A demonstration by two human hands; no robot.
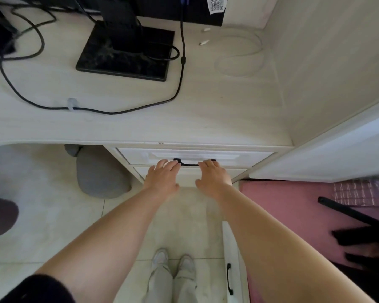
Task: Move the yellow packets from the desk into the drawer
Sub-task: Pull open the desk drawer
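Left hand (163,173) and right hand (213,173) flat on drawer (239,157) front, fingers (169,164) straight, gripping nothing, either end of handle (189,164). Drawer looks shut. No yellow packets visible on worktop (206,110). Probably light and crinkly: pinch an edge.

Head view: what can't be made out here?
- Drawer inside: hidden by its closed front, so yellow packets, none in sight, cannot be confirmed.
- Left hand and right hand fingertips: blurred; contact with the handle unclear.
- Monitor: cut off by top edge above its stand.
- QR label: cut off at top, too small to read.
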